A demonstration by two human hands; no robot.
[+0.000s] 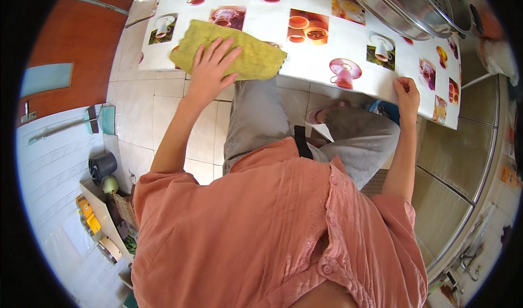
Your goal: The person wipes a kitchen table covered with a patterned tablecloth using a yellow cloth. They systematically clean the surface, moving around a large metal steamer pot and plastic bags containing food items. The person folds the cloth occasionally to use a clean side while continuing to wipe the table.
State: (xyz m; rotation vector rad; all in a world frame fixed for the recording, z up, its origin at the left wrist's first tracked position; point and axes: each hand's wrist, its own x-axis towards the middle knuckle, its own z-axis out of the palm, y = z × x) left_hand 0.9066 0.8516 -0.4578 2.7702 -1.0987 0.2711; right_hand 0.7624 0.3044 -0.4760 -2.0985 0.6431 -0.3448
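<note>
My left hand (215,71) lies flat with fingers spread on a yellow-green cloth (256,57). The cloth is spread out over the near left part of a table covered with a white tablecloth (261,30) that has cup-and-saucer pictures on it. A corner of the cloth reaches the table's front edge and hangs slightly past it. At the right of that same edge, my right hand (407,92) is closed with its fingers curled against the tablecloth. Whether the fingers pinch the tablecloth's edge is hidden.
Stacked metal pots and a steamer (403,8) stand at the table's far right. A blue container (385,109) is under the front edge. A brown door (71,46) is at the left, with a shelf of kitchen things (103,199) below. Cabinet doors (457,161) line the right.
</note>
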